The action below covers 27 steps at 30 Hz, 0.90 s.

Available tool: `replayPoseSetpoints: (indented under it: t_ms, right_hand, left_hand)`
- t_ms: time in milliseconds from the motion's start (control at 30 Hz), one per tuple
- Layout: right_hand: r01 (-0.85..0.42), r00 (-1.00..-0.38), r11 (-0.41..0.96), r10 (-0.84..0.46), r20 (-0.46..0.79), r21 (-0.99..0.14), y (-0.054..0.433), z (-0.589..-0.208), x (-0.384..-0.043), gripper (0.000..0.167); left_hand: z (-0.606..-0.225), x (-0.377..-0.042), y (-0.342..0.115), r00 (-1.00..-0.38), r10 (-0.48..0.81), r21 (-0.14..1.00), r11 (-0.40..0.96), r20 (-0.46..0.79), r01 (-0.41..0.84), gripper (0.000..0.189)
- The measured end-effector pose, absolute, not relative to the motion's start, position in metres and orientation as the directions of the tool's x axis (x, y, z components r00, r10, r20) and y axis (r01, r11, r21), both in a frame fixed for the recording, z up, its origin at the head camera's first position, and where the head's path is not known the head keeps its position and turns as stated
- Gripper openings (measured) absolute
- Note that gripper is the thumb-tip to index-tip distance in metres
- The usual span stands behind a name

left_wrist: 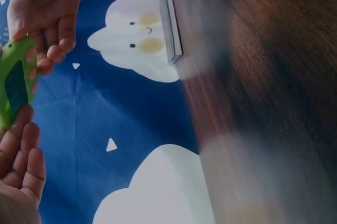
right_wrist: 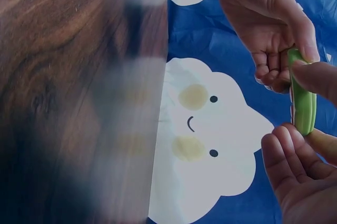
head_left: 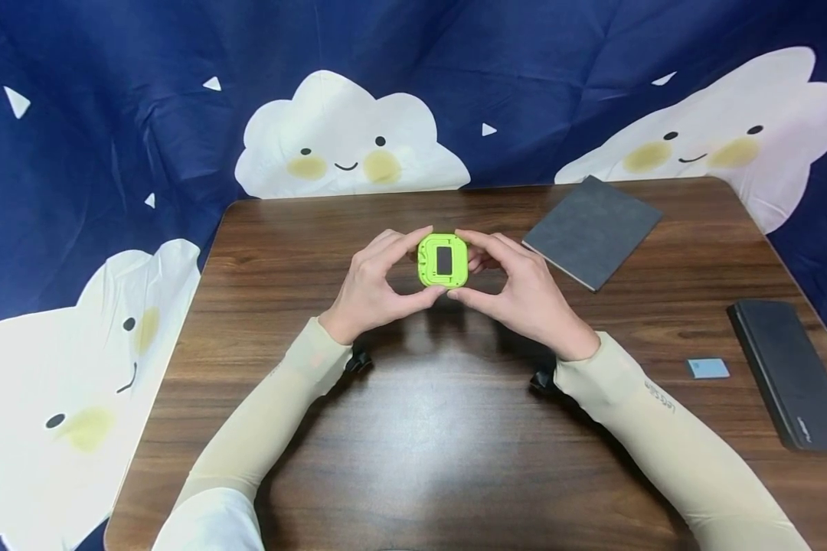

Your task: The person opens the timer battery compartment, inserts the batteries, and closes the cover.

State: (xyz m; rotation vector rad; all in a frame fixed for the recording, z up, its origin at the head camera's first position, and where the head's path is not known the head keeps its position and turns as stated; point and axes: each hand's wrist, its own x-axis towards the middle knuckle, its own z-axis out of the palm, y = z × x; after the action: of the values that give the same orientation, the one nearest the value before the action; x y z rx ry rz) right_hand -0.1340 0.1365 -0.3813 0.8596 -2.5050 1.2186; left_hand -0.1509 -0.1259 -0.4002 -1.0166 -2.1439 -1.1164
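Observation:
A lime-green device, a flat rounded square with a dark rectangular panel, is held up above the table between both hands. My left hand pinches its left side, forefinger on the top edge and thumb at the bottom. The right hand grips the opposite side in the same way. In the left wrist view the device is partly cut off, with pinkish spots along its far side. The right wrist view shows the green device nearly edge-on between the fingers.
On the brown wooden table lies a dark grey notebook behind the right hand. A small light-blue box and a long black case lie at the right. A blue cloth with clouds hangs behind.

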Motion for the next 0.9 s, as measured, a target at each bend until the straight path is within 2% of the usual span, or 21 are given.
replayPoseSetpoints:
  t_ms: [500, 667, 900]
  right_hand:
    - [-0.517, -0.836, 0.352, -0.403, 0.372, -0.78, 0.1385, -0.3855, -0.1333, 0.07]
    - [-0.435, -0.856, 0.241, -0.411, 0.315, -0.868, 0.1406, -0.3889, -0.1349, 0.063]
    - [-0.316, -0.882, 0.159, -0.413, 0.228, -0.935, 0.1406, -0.3894, -0.1356, 0.055]
  left_hand:
    - [-0.3974, -0.1514, -0.1288, -0.591, 0.399, 0.503, 0.311, 0.701, 0.806, 0.079]
    - [-0.3953, -0.1514, -0.1291, -0.588, 0.409, 0.51, 0.292, 0.698, 0.809, 0.08]
    - [-0.397, -0.1513, -0.1298, -0.575, 0.422, 0.477, 0.322, 0.701, 0.818, 0.085]
